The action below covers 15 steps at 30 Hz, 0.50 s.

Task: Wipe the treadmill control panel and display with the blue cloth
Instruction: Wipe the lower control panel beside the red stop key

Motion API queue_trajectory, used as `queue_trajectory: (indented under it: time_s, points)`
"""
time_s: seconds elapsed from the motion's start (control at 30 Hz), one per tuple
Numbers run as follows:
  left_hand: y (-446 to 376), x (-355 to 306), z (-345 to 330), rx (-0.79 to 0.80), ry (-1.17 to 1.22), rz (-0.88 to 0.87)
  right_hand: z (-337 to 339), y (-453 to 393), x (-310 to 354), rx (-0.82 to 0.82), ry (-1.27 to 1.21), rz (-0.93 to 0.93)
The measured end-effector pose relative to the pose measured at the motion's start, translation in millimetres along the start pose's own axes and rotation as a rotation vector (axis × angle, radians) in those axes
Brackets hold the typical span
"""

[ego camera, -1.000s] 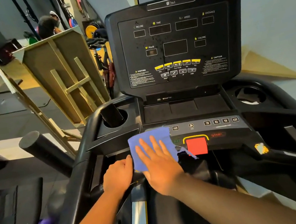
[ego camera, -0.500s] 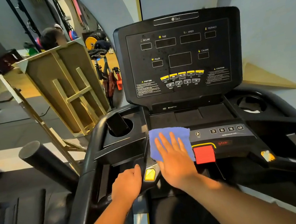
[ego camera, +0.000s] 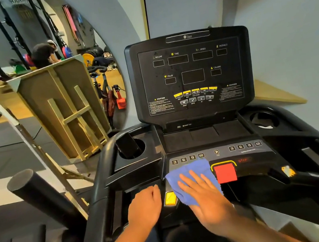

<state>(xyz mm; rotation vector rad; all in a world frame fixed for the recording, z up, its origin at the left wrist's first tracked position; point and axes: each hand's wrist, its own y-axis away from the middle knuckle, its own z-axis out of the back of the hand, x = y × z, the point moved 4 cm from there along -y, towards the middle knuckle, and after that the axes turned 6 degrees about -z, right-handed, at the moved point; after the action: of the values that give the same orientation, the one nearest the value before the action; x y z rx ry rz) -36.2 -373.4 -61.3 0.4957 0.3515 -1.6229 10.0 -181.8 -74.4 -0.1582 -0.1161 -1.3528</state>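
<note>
My right hand (ego camera: 205,199), grip spread flat, pressed the blue terry cloth (ego camera: 185,176) on the black control panel (ego camera: 242,153) w/ even pressure; left hand (ego camera: 144,207), fingers curled, steadied me, lower centre.

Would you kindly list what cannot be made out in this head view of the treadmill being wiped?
- Panel surface under the blue cloth: hidden by the cloth and the right hand pressing it.
- Caution text on the display: too small to read.
- Contents of the right cup holder: something pale inside, unclear.
- What the left hand grips: hidden beneath the hand.
</note>
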Motion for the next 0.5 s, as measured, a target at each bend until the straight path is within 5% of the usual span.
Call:
queue_trajectory:
  time_s: [0.2,0.37,0.5]
  points:
    - [-24.1,-12.6,33.3,-0.245,0.079,-0.232,40.5,7.8,1.5,-0.009,-0.806,-0.329]
    - [-63.6,-25.8,41.9,-0.283,0.117,-0.301,105.8,-7.5,-21.9,-0.121,-1.403,-0.762]
    - [-98.0,-47.2,42.5,-0.289,0.138,-0.338,139.9,-34.3,-50.1,-0.221,-1.745,-0.772]
